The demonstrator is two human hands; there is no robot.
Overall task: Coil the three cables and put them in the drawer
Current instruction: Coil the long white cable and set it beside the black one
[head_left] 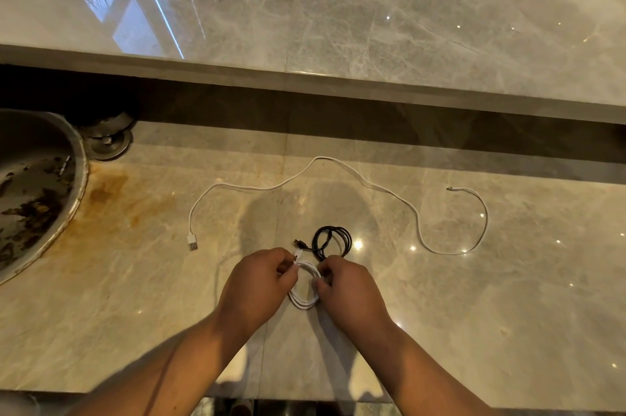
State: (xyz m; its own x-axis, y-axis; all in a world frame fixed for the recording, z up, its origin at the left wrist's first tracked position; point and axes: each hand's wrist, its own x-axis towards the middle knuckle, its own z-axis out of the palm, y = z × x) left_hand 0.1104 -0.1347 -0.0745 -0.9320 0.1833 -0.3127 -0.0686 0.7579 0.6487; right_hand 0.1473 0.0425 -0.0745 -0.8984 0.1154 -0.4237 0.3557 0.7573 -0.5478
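We faced a beige marble countertop (474, 314), rust stain (111, 198) beside a grimy steel sink (34, 178), glossy raised marble ledge (406, 26) beyond, window reflection (135, 16) across it, small lights glinted.

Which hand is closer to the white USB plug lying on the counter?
Left. The left hand sits right of the USB plug; the right hand lies farther right.

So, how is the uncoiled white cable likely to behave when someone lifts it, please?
The uncoiled white cable lies in loose waves, so it is probably floppy and would sag from any grip. It looks thin, so likely light. On the glossy counter it may slide easily.
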